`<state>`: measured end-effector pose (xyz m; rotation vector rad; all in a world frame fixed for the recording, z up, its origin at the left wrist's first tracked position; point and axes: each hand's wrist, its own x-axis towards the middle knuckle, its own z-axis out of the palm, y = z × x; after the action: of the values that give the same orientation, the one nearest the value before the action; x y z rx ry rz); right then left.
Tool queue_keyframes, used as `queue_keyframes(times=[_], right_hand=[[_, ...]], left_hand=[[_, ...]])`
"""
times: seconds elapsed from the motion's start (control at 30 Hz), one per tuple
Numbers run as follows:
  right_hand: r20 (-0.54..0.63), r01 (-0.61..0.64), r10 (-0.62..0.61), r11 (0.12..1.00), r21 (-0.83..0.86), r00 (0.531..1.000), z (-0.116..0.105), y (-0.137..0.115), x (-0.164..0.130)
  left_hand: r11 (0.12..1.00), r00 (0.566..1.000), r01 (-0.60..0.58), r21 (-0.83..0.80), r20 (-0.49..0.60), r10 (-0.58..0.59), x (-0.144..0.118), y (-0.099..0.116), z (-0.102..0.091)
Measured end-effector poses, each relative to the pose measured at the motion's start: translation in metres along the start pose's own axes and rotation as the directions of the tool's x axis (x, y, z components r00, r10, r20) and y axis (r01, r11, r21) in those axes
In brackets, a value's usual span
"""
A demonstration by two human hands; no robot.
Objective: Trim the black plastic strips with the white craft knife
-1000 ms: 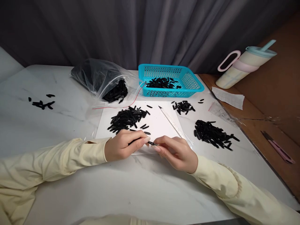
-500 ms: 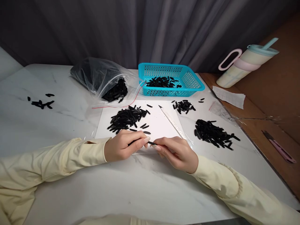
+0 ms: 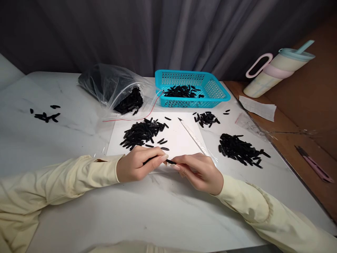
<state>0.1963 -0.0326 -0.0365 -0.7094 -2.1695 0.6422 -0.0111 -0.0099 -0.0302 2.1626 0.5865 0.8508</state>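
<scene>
My left hand (image 3: 142,163) and my right hand (image 3: 198,171) meet over the front edge of a white sheet (image 3: 181,140). Between their fingertips runs a slim black piece (image 3: 171,161), pinched from both sides. A dark length also shows between the thumb and fingers of my left hand; whether it is the same piece I cannot tell. Just beyond my left hand lies a heap of small black elongated pieces (image 3: 142,133), with several loose ones beside it. A white pencil-like tool (image 3: 193,135) with a dark tip slants across the sheet near my right hand.
A blue basket (image 3: 195,102) and a clear zip bag (image 3: 105,82) hold more black pieces. Other piles lie at right (image 3: 240,149), at back right (image 3: 206,119) and far left (image 3: 47,117). A tumbler (image 3: 279,72), paper strip (image 3: 259,107) and pink cutter (image 3: 314,164) lie right.
Almost nothing differs. Both hands keep their pinch on the black piece in the same spot, and the view has shifted very slightly.
</scene>
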Motion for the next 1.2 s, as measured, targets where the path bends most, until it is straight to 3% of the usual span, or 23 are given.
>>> queue_keyframes(times=[0.77, 1.0, 1.2], right_hand=[[-0.072, -0.001, -0.002, 0.999, -0.042, 0.997, 0.0009, -0.0024, 0.0002], [-0.027, -0.02, 0.019, 0.999, -0.029, 0.999, -0.0004, -0.0049, 0.0026], [-0.101, -0.09, 0.089, 0.996, -0.006, 0.991, 0.0001, -0.0092, 0.0024]], left_hand=[[0.999, 1.0, -0.016, 0.032, -0.007, 0.016, -0.0003, 0.0008, -0.0006], [0.999, 1.0, -0.013, 0.029, 0.011, 0.013, -0.0003, 0.0013, -0.001], [0.995, 0.995, 0.1, 0.0, -0.028, -0.1, -0.0012, 0.0029, -0.0003]])
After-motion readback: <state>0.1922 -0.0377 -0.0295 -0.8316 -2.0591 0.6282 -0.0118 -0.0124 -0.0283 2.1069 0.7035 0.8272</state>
